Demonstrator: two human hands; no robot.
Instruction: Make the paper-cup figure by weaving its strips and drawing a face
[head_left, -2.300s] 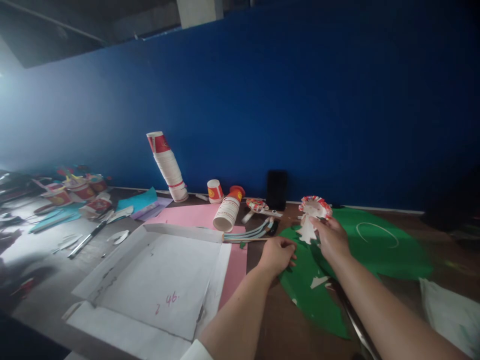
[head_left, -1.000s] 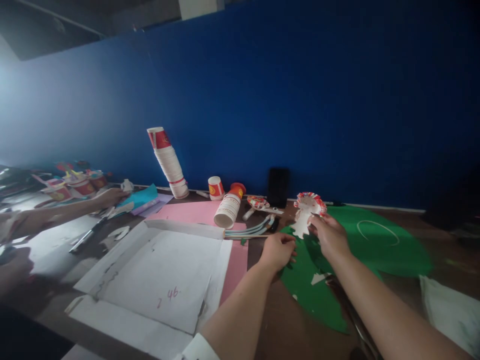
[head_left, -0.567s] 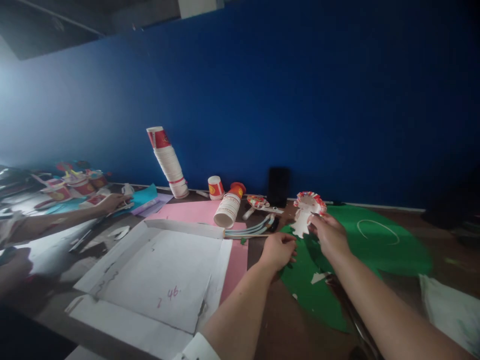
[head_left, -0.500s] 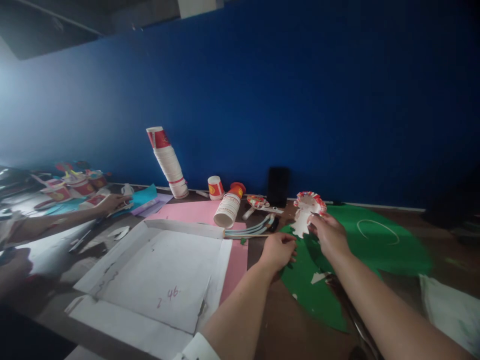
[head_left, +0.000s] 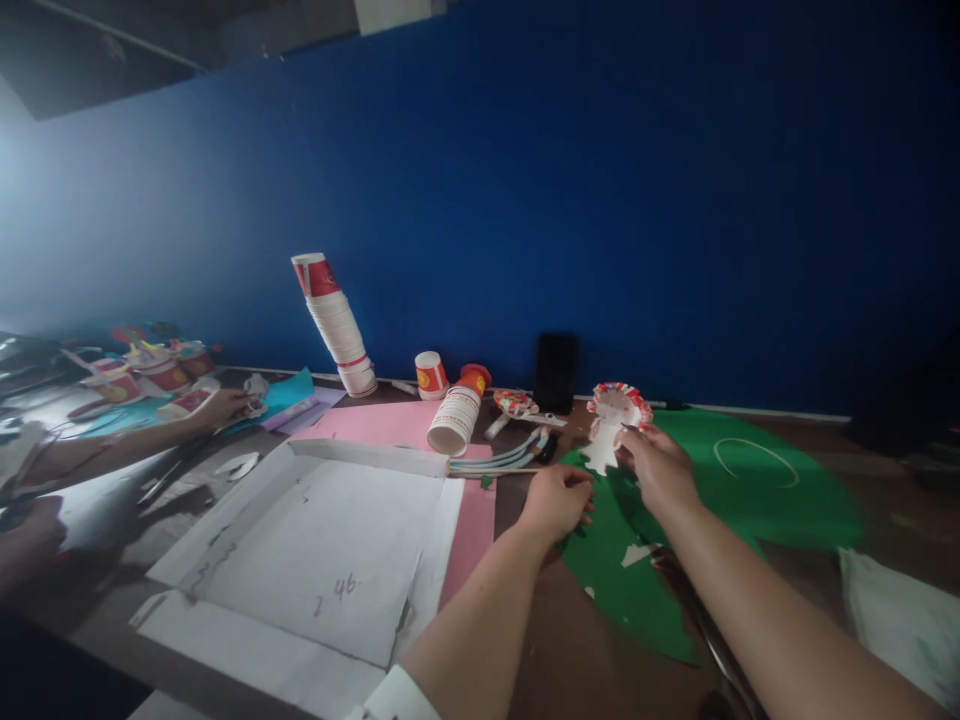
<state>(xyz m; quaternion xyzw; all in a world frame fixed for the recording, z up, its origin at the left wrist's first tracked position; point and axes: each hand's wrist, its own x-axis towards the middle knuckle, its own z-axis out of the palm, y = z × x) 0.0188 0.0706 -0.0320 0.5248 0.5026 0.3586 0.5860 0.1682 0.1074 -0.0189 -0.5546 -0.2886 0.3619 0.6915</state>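
My right hand [head_left: 660,465] pinches a cut-open paper cup piece [head_left: 602,440], white with a wavy lower edge and a curled red-and-white rim. It holds this piece upright over the green paper [head_left: 750,490]. To the left, my left hand [head_left: 559,503] rests low at the green paper's edge, its fingers curled in. What those fingers may hold is hidden. A thin stick [head_left: 495,471] runs up to the knuckles of that hand; I cannot tell if they touch. A small white scrap [head_left: 640,554] lies below my right hand.
Left of my arms lies a white box lid [head_left: 315,560] on pink paper [head_left: 469,560]. Behind stand a leaning cup stack [head_left: 337,330], a single cup [head_left: 431,376], a tipped stack [head_left: 455,420] and a dark phone [head_left: 556,372]. Another person's hand [head_left: 221,408] works at far left.
My two hands and the cup piece have stayed in place. At far left, the other person's hand has shifted slightly, and the small white thing by it has turned.
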